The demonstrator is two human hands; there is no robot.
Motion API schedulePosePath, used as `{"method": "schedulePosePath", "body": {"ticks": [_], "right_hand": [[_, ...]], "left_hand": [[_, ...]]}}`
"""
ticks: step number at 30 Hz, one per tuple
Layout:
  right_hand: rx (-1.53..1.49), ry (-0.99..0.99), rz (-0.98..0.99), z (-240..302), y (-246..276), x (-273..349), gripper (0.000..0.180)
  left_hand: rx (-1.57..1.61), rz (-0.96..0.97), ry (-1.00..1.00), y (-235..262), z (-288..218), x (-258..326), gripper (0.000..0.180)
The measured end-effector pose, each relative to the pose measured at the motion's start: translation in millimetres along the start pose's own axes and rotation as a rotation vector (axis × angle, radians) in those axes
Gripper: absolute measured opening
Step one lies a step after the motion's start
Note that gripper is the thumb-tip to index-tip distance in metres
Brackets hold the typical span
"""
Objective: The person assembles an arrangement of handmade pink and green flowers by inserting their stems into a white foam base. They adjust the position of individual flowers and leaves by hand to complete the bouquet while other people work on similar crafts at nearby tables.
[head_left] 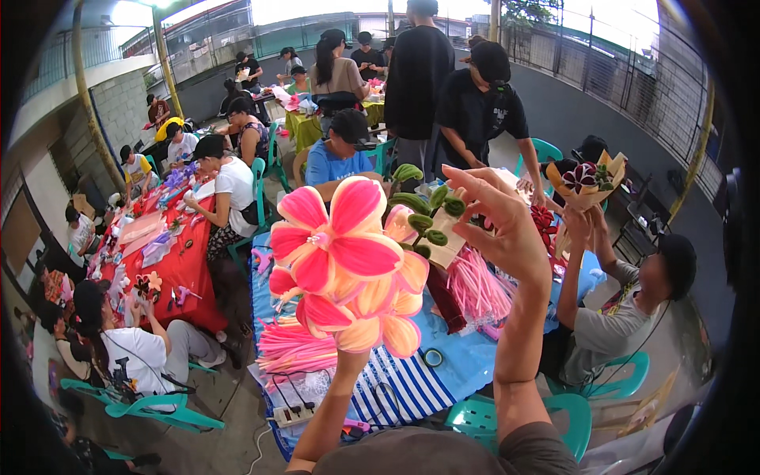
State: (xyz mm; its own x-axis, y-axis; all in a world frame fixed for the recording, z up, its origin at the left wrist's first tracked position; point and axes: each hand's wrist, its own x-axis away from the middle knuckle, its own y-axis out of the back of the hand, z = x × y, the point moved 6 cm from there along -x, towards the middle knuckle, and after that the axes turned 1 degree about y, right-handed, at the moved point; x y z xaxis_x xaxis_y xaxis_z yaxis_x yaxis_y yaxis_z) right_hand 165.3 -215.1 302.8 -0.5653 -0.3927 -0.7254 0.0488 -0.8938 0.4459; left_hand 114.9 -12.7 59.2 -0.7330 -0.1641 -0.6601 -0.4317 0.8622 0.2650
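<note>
Raised in front of me is a bunch of fuzzy pipe-cleaner flowers (352, 241), with pink and peach striped petals. My left hand (353, 362) grips it from below, its fingers mostly hidden behind the petals. A sprig of curled green pipe-cleaner leaves (426, 202) sticks out at the bunch's right side. Around the sprig's right end, my right hand (503, 222) is held up with thumb and forefinger apart. One leaf lies between those fingertips; whether they touch it I cannot tell.
The blue table (467, 360) bears pink pipe cleaners (483, 286), dark red ones (448, 305), a tape roll (432, 358) and a power strip (293, 413). A green chair (566, 412) stands close on the right. A person (633, 301) there lifts a wrapped bouquet (584, 182). Others work around a red table (190, 269).
</note>
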Motion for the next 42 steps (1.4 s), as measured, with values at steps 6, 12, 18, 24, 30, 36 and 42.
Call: {"method": "schedulePosePath", "body": {"ticks": [6,12,18,24,30,36,42], "right_hand": [[0.073,0.015,0.079,1.5,5.7,-2.1,0.049],[-0.056,0.001,0.115,-8.0,7.9,-2.5,0.040],[-0.106,-0.010,0.077,-15.3,9.3,-0.6,0.034],[-0.203,-0.024,0.067,-21.7,4.6,0.6,0.041],[-0.184,-0.073,0.050,-20.7,7.2,5.7,0.052],[0.127,0.025,0.174,1.8,10.9,0.1,0.051],[0.200,0.040,0.213,5.0,18.3,-3.6,0.037]], "left_hand": [[0.004,0.013,-0.016,-1.8,-3.2,0.5,0.015],[0.061,0.003,0.013,-1.8,-3.1,1.5,0.014],[-0.056,0.039,-0.070,-3.8,-3.7,0.9,0.013],[-0.095,-0.013,-0.128,-2.3,-7.1,0.9,0.013],[0.023,0.000,-0.010,-4.0,-0.6,0.0,0.013],[-0.052,0.042,-0.095,-2.0,0.0,-1.4,0.015],[-0.002,0.047,-0.004,-3.5,11.5,4.5,0.016]]}}
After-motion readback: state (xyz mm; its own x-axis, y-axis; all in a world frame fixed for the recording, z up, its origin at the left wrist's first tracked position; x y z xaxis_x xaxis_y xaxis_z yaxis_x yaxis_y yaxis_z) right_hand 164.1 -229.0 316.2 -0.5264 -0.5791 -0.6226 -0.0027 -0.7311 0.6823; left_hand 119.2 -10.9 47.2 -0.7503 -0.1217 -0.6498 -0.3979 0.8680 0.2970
